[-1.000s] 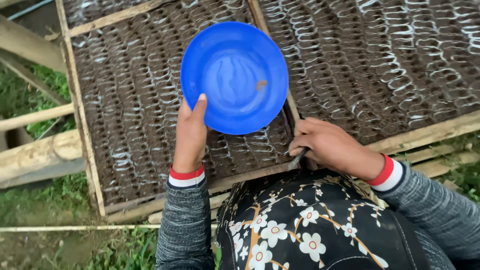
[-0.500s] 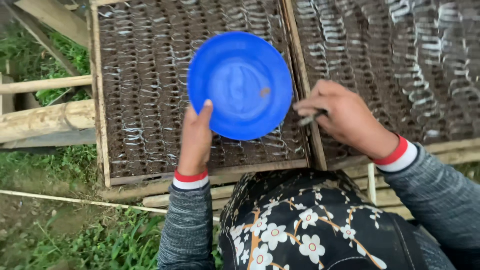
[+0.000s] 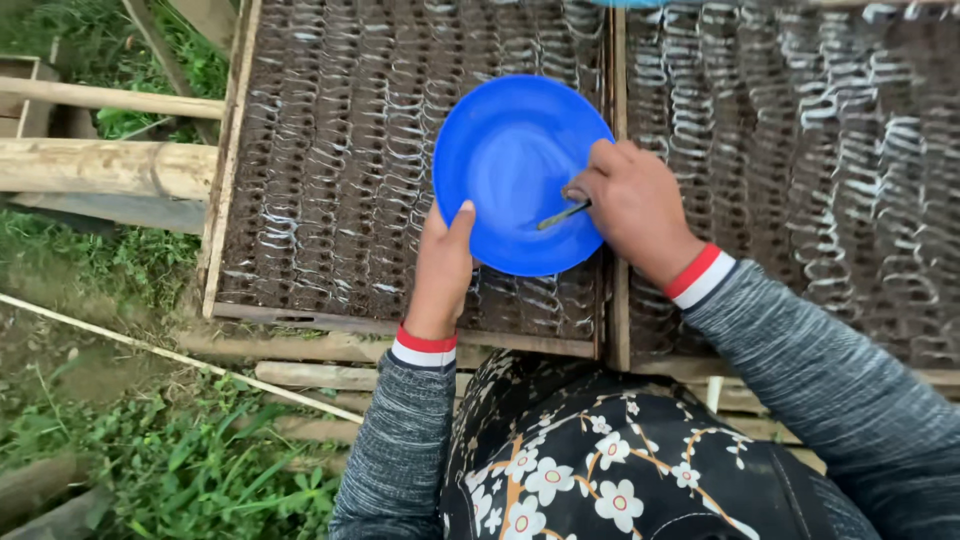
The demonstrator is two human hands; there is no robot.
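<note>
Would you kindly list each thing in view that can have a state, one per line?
Left hand: grips the blue plate's lower edge, thumb on the rim.
Right hand: closed on a thin stick, over the plate.
Blue plate: held tilted above the trays; contents unclear.
Thin stick: pinched, its tip reaching over the plate.
Left seedling tray: wooden-framed, cells filled with dark soil.
Right seedling tray: likewise filled, beside the left one.

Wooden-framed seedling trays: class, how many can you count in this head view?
2. One tray lies left, under the blue plate held by the left hand; the other tray lies right, beyond the right hand. More may lie outside the frame.
</note>
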